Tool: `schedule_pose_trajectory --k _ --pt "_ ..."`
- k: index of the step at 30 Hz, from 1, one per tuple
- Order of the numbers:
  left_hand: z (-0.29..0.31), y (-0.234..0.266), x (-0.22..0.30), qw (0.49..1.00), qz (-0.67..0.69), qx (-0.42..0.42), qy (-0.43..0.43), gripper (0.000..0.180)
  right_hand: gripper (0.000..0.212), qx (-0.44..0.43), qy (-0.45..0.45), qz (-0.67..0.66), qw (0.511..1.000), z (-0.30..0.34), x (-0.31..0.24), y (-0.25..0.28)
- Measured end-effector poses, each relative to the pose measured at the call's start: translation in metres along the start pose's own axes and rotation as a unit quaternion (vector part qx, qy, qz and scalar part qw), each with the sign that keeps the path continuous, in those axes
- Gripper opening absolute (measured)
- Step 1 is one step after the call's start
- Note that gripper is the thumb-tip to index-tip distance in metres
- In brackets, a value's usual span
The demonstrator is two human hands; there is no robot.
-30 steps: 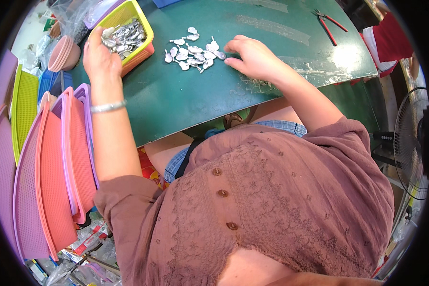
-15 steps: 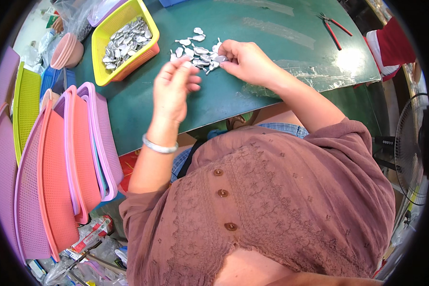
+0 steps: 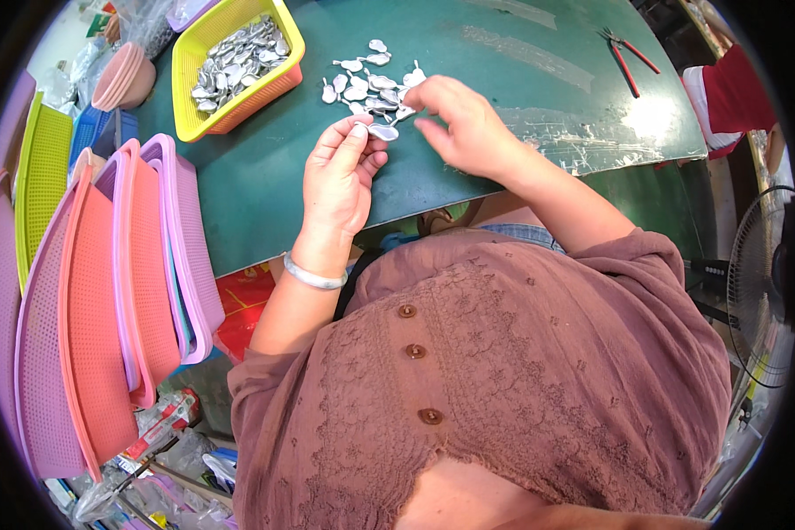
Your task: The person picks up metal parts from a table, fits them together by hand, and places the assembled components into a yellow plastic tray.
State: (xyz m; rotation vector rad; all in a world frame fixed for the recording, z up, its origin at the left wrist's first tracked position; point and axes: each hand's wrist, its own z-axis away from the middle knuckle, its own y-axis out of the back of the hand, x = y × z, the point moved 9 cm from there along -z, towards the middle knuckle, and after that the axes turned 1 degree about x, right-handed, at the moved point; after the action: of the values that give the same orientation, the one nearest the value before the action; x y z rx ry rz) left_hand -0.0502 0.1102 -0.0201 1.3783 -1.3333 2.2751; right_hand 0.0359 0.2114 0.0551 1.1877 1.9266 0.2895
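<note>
Between the thumb and fingers of my left hand is a small silver metal piece, smooth and rounded like a little gourd or spoon bowl. My right hand is beside it, thumb and index finger apart, with its fingertips at the right edge of a loose pile of similar silver pieces. Nothing shows in its grip, though the curled fingers are partly hidden. The pile lies on the green tabletop, just beyond both hands. Several of its pieces have a thin stem at one end.
A yellow and orange basket full of silver pieces stands left of the pile. Red-handled pliers lie at the far right. Stacked purple and pink baskets crowd the left side; a fan stands at right.
A silver piece that was in my right fingers is now in my left hand, which has closed on it. My right fingers have opened. The view has shifted slightly.
</note>
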Motion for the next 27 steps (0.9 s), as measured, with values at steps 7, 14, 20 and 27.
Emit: schedule_pose_trajectory --k 7,14,20,27 --pt "0.002 0.002 -0.012 0.993 0.094 -0.01 0.069 0.016 0.024 -0.087 -0.101 0.128 0.983 -0.004 0.028 -0.014" --pt "0.004 0.011 -0.016 0.991 0.105 -0.006 0.088 0.018 0.015 -0.132 -0.053 0.136 0.98 -0.011 0.035 -0.024" --pt "0.008 0.0 -0.013 0.995 0.052 0.003 0.08 0.014 0.017 -0.209 -0.31 -0.158 0.914 0.005 0.052 -0.039" --pt "0.006 -0.002 -0.014 0.997 0.021 -0.001 0.074 0.01 0.019 -0.235 -0.366 -0.267 0.86 0.01 0.039 -0.046"
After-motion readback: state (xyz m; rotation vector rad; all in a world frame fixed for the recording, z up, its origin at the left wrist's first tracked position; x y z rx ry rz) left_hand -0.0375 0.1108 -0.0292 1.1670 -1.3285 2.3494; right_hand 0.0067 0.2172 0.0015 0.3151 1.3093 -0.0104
